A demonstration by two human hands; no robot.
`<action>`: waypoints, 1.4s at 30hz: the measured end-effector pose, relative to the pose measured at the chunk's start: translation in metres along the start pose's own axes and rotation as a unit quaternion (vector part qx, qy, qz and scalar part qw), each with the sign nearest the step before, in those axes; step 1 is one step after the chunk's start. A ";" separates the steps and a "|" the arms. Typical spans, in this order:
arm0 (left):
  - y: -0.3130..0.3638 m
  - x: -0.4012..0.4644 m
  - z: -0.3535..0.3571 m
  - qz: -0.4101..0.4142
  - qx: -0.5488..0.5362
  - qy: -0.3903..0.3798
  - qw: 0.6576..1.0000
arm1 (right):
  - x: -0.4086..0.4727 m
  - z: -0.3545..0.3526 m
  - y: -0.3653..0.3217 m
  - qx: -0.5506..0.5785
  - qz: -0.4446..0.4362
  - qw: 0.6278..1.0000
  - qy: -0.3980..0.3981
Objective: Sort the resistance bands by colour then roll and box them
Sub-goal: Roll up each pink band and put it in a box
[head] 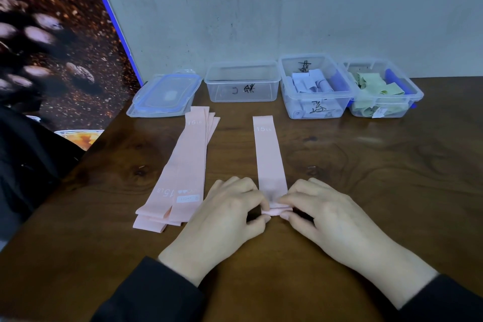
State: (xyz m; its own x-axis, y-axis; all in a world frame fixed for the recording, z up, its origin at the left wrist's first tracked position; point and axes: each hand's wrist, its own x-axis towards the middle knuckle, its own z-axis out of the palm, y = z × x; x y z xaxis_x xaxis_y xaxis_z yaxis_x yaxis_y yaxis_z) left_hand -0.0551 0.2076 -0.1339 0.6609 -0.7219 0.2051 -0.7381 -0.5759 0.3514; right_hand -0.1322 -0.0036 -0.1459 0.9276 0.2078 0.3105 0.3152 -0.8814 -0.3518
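thumbs and fingertips of our left hand (232, 206) and right hand (321, 206) pinch the pink band (269, 157) at its near end, so the roll starts tight and straight.

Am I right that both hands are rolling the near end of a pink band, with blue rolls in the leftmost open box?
Not quite. In the head view the leftmost open box holds no rolls; the blue rolls sit in the middle box. Both the left hand and right hand do roll the pink band.

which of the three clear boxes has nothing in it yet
The leftmost box, beside the stacked lids. The middle box holds rolled pale blue bands and the right box holds green ones.
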 end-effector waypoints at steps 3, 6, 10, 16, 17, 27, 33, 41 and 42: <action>0.000 0.000 0.002 -0.004 0.007 0.008 1.000 | 0.003 -0.002 0.000 0.003 -0.005 1.000 0.000; 0.000 0.001 0.003 -0.005 0.011 0.014 1.000 | 0.006 -0.004 0.003 0.008 -0.010 1.000 -0.005; 0.001 0.002 0.003 0.000 0.022 0.024 0.999 | 0.012 -0.004 0.008 0.002 -0.017 1.000 -0.023; 0.003 0.005 0.003 0.002 0.027 0.024 0.999 | 0.017 -0.006 0.009 0.017 -0.015 0.999 -0.030; 0.004 0.006 0.003 -0.002 0.027 0.022 0.999 | 0.017 -0.006 0.009 0.019 -0.016 0.999 -0.032; 0.003 0.025 -0.019 0.045 0.064 -0.068 0.995 | 0.032 -0.009 0.026 0.102 -0.028 0.991 -0.076; -0.004 0.050 -0.029 0.095 0.046 -0.130 0.986 | 0.038 -0.007 0.033 0.118 -0.024 0.989 -0.082; -0.019 0.049 -0.016 0.093 0.003 -0.080 0.992 | 0.039 -0.005 0.037 0.123 -0.023 0.991 -0.052; -0.019 0.048 -0.016 0.095 0.005 -0.074 0.993 | 0.038 -0.006 0.038 0.127 -0.024 0.990 -0.050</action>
State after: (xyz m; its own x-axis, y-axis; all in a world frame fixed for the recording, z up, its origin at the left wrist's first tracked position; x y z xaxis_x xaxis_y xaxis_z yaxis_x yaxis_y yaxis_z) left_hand -0.0067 0.1899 -0.1164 0.4825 -0.8660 0.1310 -0.8495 -0.4263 0.3107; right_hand -0.0860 -0.0313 -0.1423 0.9213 0.2991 0.2487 0.3886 -0.7366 -0.5536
